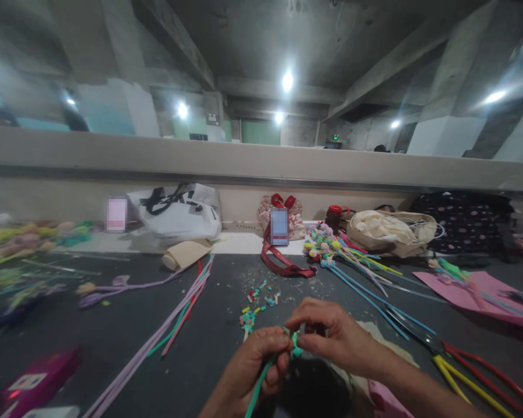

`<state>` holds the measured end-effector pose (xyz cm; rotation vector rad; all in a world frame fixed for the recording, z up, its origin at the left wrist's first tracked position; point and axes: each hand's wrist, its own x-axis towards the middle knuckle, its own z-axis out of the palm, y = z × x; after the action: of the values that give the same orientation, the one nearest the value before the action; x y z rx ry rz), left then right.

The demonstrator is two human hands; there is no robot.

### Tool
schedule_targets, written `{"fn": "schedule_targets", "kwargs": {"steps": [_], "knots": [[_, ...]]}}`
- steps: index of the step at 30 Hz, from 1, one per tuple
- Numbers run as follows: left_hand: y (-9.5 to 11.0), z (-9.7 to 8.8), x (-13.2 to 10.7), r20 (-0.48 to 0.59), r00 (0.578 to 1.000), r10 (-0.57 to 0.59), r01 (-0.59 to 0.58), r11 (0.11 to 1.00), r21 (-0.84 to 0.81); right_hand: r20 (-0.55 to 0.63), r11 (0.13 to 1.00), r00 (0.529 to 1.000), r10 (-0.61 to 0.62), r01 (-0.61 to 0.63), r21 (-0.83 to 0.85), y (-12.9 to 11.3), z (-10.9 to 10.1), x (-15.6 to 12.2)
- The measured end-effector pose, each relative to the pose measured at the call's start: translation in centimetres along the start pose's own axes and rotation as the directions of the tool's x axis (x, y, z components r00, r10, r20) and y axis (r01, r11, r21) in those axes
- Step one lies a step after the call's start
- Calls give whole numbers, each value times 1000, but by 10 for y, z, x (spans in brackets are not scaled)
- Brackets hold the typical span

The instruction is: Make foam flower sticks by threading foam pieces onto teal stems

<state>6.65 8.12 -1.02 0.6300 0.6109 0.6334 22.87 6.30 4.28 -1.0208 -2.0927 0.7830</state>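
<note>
My left hand is closed around a green pipe-cleaner stem, which runs down toward the bottom edge. At its upper end sits a small green fuzzy cluster, between my two hands. My right hand has its thumb and index finger bent against this cluster, pinching it from the right side. Part of the cluster is hidden by the fingers. Just beyond my left hand lie short snipped pieces in green, yellow and pink on the dark tabletop.
Pliers-like cutters with red and yellow handles lie at right. Lilac stems stretch across the left, near a magenta box. A flower bundle, a white bag, a lanyard and pink paper lie farther back.
</note>
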Motion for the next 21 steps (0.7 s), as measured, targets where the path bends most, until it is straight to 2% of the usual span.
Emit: {"fn": "schedule_targets", "kwargs": {"steps": [6, 14, 18, 21], "knots": [[-1, -2, 1, 29, 999, -12, 12, 1000, 6, -78, 999, 997, 1, -4, -39, 6, 5, 2], [-1, -1, 1, 108, 993, 42, -39, 999, -32, -128, 999, 992, 17, -22, -39, 7, 10, 3], [-2, -2, 4, 34, 999, 33, -35, 996, 77, -152, 994, 988, -13, -4, -107, 9, 9, 3], [-2, 0, 5, -39, 996, 81, -75, 990, 123, -139, 985, 990, -37, 13, -171, 10, 6, 3]]}}
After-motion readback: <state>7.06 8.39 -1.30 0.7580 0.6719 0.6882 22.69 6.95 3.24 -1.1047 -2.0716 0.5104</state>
